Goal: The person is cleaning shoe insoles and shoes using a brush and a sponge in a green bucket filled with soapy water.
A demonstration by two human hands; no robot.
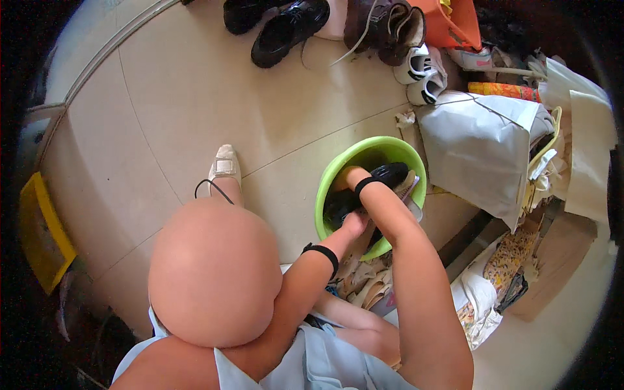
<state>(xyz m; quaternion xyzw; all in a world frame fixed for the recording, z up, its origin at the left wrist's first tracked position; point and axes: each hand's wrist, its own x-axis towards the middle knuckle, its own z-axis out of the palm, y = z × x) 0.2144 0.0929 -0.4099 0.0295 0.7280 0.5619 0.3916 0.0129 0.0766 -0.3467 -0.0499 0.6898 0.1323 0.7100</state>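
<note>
Both my arms reach down into a light green bucket [318, 201] on the floor in front of me. My right hand [351, 176] is deep inside by the far left wall, beside a glossy black shoe [391, 174]. Lower down, my left hand [355, 223] touches dark, shiny things [338, 207] that look like more black footwear. The fingers of both hands are hidden, so their grip does not show. A pale shoe with a light sole [409, 185] leans against the bucket's right side. A black band circles each wrist.
Black shoes [289, 32], brown boots [385, 29] and white sneakers [426, 75] stand at the back by an orange basket [448, 23]. Right of the bucket sits a stuffed grey-white bag [478, 149]. Cloths [370, 283] lie near the bucket; a yellow-edged object [49, 234] stands far left.
</note>
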